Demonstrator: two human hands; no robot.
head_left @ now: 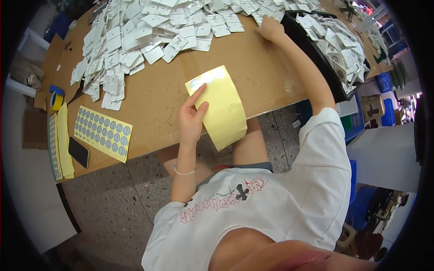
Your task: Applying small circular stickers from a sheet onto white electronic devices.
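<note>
A yellow backing sheet (224,108) is gripped in my left hand (191,121), thumb and forefinger lying on its face. Only a few round silver stickers show along its far end; the rest of this side is bare, and the near end hangs past the table edge. My right hand (272,30) reaches far forward to the right end of a big heap of flat white square pieces (172,27), beside a black bin (313,67). Its fingers are bent down among the white pieces, and whatever they pinch is hidden.
More white pieces (339,45) fill the bin. On the left of the cardboard-covered table (153,95) lie a sheet full of silver round stickers (103,131), a dark phone (79,152), further yellow sheets (64,142) and a yellow-and-blue tape roll (57,98). Blue crates (355,117) stand at right.
</note>
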